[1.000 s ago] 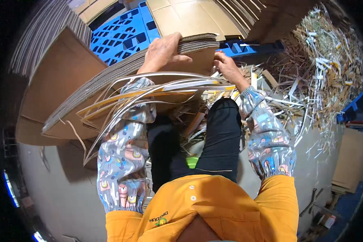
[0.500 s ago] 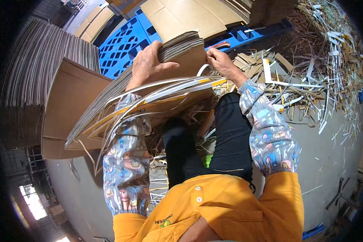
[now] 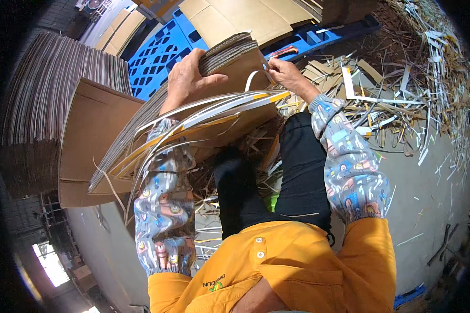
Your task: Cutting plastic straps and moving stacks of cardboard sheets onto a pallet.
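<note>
A thick stack of brown cardboard sheets leans up in front of me, its corrugated edges showing on top. My left hand grips its upper left part, thumb lying across the front face. At the stack's right edge, my right hand is closed, and a narrow white cardboard strip curls toward its fingers; the fingertips are partly hidden. Long trimmed strips, white, yellow and brown, bow across the stack over my left forearm. Beyond the right hand, a red-handled tool lies near the blue pallet's edge.
A tall stack of cardboard stands at the left, with a large bent sheet beside it. Flat cardboard lies on the blue pallet. Scrap strips heap over the floor at right and around my legs.
The stack and both hands have shifted slightly up and left in the view. The white curl now stands a little farther left of my right hand.
</note>
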A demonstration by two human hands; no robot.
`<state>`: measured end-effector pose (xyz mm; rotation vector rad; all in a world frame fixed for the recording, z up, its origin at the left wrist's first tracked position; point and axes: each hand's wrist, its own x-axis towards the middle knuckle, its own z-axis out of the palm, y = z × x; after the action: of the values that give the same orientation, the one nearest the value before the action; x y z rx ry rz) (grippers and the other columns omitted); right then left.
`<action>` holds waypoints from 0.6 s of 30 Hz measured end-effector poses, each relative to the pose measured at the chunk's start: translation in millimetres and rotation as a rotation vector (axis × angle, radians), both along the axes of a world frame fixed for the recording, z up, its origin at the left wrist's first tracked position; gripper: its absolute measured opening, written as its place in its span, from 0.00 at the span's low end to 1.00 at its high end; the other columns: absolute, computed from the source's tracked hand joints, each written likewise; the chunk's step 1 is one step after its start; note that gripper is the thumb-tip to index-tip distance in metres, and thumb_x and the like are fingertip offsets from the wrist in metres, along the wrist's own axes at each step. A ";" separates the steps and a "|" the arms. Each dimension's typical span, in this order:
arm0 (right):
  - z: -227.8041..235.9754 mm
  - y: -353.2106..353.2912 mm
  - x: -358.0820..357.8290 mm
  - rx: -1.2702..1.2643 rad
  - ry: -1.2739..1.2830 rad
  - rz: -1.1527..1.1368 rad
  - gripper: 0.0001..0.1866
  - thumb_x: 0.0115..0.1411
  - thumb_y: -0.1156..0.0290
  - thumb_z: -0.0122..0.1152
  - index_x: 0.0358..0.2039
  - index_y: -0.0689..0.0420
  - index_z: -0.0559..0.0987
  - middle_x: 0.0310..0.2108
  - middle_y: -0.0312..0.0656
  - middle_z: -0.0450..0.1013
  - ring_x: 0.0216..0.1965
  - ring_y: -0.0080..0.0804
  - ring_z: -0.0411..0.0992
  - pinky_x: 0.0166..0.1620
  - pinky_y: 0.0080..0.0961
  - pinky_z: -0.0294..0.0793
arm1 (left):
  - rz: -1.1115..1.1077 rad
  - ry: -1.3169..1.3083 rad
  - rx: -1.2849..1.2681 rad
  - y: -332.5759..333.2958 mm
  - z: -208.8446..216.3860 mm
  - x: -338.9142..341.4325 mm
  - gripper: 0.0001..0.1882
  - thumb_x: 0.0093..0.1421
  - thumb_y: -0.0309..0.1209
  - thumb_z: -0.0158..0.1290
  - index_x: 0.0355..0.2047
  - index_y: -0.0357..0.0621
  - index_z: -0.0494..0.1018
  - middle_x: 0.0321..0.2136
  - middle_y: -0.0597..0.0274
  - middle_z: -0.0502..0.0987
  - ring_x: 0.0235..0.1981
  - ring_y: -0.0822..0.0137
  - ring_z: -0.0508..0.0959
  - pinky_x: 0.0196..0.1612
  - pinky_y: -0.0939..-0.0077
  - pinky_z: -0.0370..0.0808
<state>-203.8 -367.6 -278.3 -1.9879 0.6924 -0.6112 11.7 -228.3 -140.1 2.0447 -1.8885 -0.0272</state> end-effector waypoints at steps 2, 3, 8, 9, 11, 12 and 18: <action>-2.7 4.5 -2.5 0.124 -0.047 -0.015 0.08 0.54 0.71 0.49 0.31 0.62 0.71 0.23 0.40 0.70 0.26 0.28 0.67 0.32 0.27 0.67 | 0.005 0.005 0.027 -0.3 2.4 -0.3 0.37 0.38 0.57 0.62 0.40 0.41 0.68 0.31 0.52 0.75 0.35 0.56 0.75 0.38 0.64 0.71; -2.3 6.4 -4.3 0.242 -0.093 -0.031 0.08 0.54 0.71 0.49 0.31 0.62 0.71 0.24 0.40 0.70 0.27 0.28 0.67 0.32 0.27 0.67 | 0.002 0.005 0.031 -1.2 2.2 0.0 0.37 0.38 0.57 0.62 0.40 0.41 0.68 0.31 0.52 0.75 0.35 0.56 0.75 0.38 0.64 0.71; -16.5 30.8 2.7 0.393 -0.048 0.002 0.24 0.46 0.66 0.63 0.41 0.67 0.69 0.38 0.48 0.72 0.41 0.33 0.70 0.48 0.27 0.67 | 0.041 -0.006 0.026 7.2 7.9 4.3 0.37 0.38 0.55 0.63 0.40 0.41 0.68 0.33 0.52 0.75 0.35 0.55 0.75 0.37 0.64 0.71; -27.4 27.8 2.2 0.485 -0.118 -0.056 0.24 0.45 0.66 0.64 0.40 0.66 0.70 0.37 0.48 0.73 0.39 0.33 0.70 0.45 0.27 0.68 | 0.042 0.013 0.035 1.0 7.9 0.6 0.36 0.38 0.54 0.63 0.40 0.41 0.68 0.33 0.52 0.75 0.36 0.55 0.75 0.37 0.64 0.70; -32.4 20.3 -2.9 0.448 0.071 -0.176 0.20 0.45 0.67 0.63 0.36 0.66 0.73 0.35 0.47 0.73 0.38 0.32 0.71 0.42 0.26 0.69 | 0.022 0.005 0.037 -5.7 6.5 -4.5 0.36 0.38 0.54 0.64 0.40 0.41 0.68 0.33 0.53 0.75 0.36 0.55 0.75 0.38 0.64 0.70; -28.9 22.1 -2.7 0.450 0.069 -0.184 0.20 0.45 0.67 0.63 0.36 0.66 0.73 0.35 0.47 0.73 0.38 0.32 0.71 0.42 0.26 0.69 | 0.038 0.018 0.047 -4.8 7.4 -6.9 0.36 0.38 0.54 0.64 0.40 0.41 0.68 0.33 0.53 0.75 0.36 0.55 0.75 0.38 0.64 0.70; 20.8 73.7 -12.2 0.796 -0.226 0.024 0.07 0.55 0.70 0.54 0.31 0.60 0.75 0.24 0.37 0.72 0.23 0.16 0.68 0.26 0.13 0.68 | 0.051 -0.007 0.011 9.5 5.9 2.2 0.35 0.38 0.54 0.63 0.39 0.42 0.68 0.31 0.53 0.75 0.35 0.56 0.75 0.37 0.64 0.70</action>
<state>-215.9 -293.9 -257.6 -1.1691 0.6381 -0.4387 13.9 -218.8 -134.2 2.1022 -1.8434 -0.0171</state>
